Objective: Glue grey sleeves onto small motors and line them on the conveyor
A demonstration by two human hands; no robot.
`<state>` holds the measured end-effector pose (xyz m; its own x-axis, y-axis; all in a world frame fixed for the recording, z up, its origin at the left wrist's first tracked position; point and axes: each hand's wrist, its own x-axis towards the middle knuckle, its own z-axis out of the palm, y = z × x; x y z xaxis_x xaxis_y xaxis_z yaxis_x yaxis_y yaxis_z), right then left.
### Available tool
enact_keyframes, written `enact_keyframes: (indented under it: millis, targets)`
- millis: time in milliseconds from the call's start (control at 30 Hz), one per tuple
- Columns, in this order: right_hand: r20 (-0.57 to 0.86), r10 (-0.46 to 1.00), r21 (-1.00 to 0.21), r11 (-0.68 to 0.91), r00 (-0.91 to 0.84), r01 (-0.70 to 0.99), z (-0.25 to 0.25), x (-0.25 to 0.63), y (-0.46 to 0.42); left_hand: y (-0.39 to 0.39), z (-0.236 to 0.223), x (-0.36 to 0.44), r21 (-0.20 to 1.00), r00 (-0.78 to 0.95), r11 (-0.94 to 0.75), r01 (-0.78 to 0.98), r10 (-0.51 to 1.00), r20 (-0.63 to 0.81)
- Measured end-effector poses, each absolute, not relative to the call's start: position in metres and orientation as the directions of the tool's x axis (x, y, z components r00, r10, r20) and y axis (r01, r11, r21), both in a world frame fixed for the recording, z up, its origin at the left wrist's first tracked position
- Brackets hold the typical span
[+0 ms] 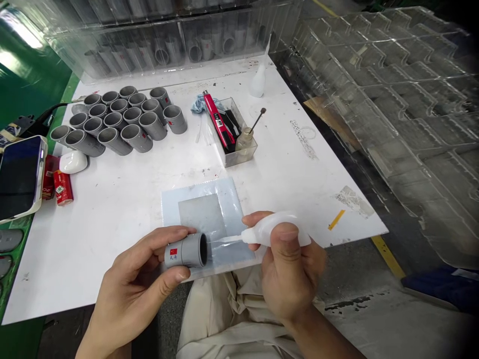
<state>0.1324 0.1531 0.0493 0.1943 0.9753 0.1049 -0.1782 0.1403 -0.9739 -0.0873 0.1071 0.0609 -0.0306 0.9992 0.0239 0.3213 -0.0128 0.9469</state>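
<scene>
The left hand grips a short grey plastic pipe coupling bearing a small red flag label, fingers over the top and thumb below, closed snugly around the tube with its open end turned right. The right hand holds a soft white squeeze bottle between thumb and fingers, its thin nozzle pointing left with the tip at the coupling's open mouth; whether it reaches inside cannot be told. Just beneath both grips lies a pale blue plastic sheet on the white table. Ahead of the left grip sits a cluster of grey couplings; ahead of the right, a clear box holds a red utility knife and a small glass jar. A smartphone lies well left of the left grip.
</scene>
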Motion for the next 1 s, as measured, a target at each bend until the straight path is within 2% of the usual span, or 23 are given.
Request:
enact_keyframes:
  millis: [333,500,800,1000]
  targets:
    - [0.109,0.977,-0.975,0.14,0.181,-0.172,0.0497,0.136,0.1516,0.1054,0.0609,-0.0878,0.957,-0.005,-0.032,0.288,0.999,0.035]
    - [0.103,0.978,-0.968,0.14,0.18,-0.206,0.0515,0.1352,0.1509,0.1071,0.0605,-0.0888,0.951,0.025,-0.097,0.292,0.995,0.094]
    - [0.059,0.955,-0.951,0.142,0.29,-0.274,0.0586,0.1316,0.1581,0.1067,0.0559,-0.0882,0.94,0.055,-0.194,0.282,0.981,0.186]
    - [0.083,0.959,-0.955,0.154,0.272,-0.253,0.0572,0.1297,0.158,0.107,0.0599,-0.0849,0.971,0.01,-0.114,0.208,0.993,0.114]
